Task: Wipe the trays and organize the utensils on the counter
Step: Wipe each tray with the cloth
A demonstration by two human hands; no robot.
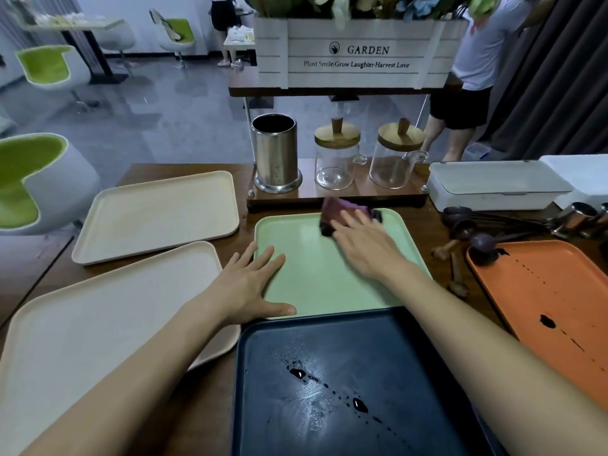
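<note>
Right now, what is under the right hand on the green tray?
A purple cloth, which the right hand presses flat-fingered near the far right corner of the green tray. The hand covers the cloth's near part, and the cloth hides the tray surface beneath.

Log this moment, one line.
step: wiping green tray | right hand: pressing purple cloth | left hand: flat on tray edge | pending: spotted navy tray, orange tray

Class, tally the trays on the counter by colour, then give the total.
Cream trays: 2
Green tray: 1
Dark blue tray: 1
Orange tray: 1
Total: 5
</note>
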